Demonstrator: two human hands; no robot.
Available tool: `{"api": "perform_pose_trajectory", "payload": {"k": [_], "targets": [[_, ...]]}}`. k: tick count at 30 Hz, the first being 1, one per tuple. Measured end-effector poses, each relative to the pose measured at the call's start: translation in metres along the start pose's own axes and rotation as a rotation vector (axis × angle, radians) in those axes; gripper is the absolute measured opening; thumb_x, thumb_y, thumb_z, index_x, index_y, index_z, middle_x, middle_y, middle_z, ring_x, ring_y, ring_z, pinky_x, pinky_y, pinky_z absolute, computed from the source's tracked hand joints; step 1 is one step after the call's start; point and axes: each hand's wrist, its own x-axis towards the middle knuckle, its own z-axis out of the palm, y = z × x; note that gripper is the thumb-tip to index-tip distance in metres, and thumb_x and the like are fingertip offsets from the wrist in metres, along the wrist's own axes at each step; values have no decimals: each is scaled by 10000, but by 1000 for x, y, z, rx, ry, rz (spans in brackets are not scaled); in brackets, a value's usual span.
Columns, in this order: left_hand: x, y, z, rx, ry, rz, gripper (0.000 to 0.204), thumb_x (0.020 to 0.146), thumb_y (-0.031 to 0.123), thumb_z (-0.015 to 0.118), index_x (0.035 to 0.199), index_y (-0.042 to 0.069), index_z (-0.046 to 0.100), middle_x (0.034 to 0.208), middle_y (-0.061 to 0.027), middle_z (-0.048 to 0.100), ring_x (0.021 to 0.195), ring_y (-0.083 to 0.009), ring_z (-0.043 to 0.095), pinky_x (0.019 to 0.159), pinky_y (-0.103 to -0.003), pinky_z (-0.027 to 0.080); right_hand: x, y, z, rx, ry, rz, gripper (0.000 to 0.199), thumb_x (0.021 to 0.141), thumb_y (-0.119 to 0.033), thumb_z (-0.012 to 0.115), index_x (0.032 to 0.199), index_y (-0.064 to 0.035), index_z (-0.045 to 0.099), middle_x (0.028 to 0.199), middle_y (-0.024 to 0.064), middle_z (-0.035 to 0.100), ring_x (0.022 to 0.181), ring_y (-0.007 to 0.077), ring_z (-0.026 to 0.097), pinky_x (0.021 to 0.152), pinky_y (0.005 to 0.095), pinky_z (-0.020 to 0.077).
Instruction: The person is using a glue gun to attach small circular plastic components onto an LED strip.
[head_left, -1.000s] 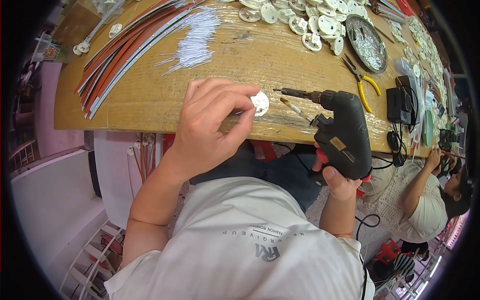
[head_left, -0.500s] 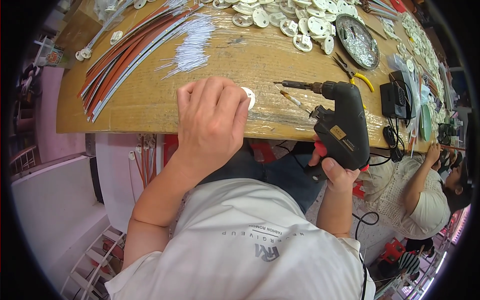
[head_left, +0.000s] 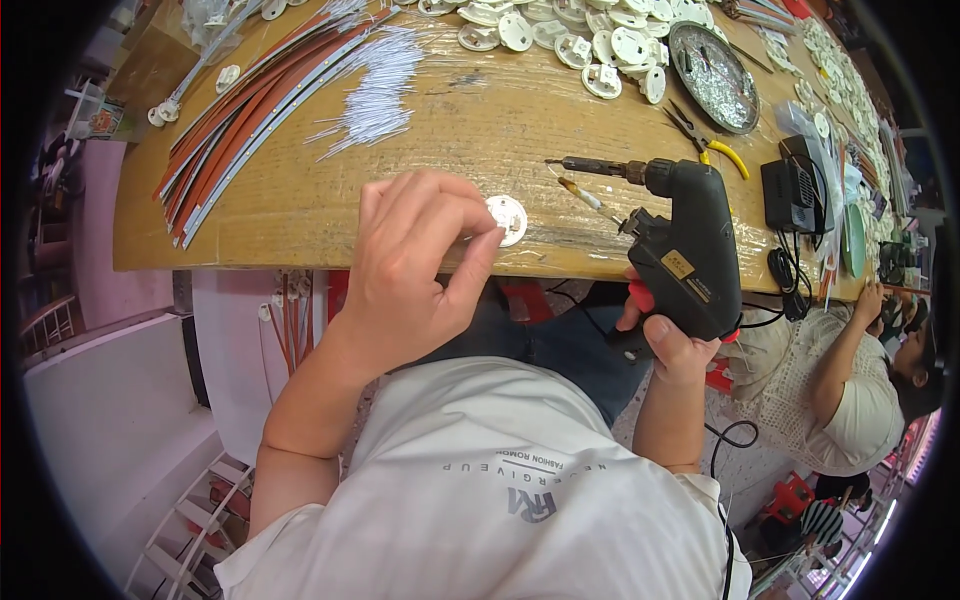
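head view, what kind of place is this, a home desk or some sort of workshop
Most likely a small assembly workshop: a long wooden bench with piles of identical white round parts, bundled wire strips, and a black pistol-shaped soldering tool in the right hand.

Small assembly workshop, prob. electrical/lighting parts. Long worn wooden surface w/ scuffs & glue marks, loaded w/ batch stock: bundle of red & white strips, heap of thin white wire pieces, dozens of identical round white discs, metal tray of small bits. Tools lying about: yellow-handled pliers, black pistol-grip soldering/glue gun w/ cord, black box-shaped device. Another worker seated at the same surface further along, so a shared production line, not a home desk.
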Motion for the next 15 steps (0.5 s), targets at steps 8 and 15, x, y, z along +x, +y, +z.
{"api": "perform_pose_trajectory", "payload": {"k": [8, 15], "targets": [[2, -7, 12, 109, 21, 137, 156, 865, 59, 806, 950, 87, 679, 1123, -53, 724, 994, -258, 660, 967, -434, 387, 0, 1, 1, 24, 19, -13, 834, 785, -179, 874, 1451, 154, 498, 1162, 331, 723, 668, 283, 723, 572, 360, 615], [1, -4, 21, 149, 91, 96, 165, 849, 39, 808, 955, 84, 689, 1102, -66, 711, 966, -271, 660, 942, -443, 402, 1, -1, 2, -2, 24, -5, 824, 779, -187, 877, 1431, 160, 511, 1151, 332, 723, 662, 284, 722, 563, 361, 615]]}}
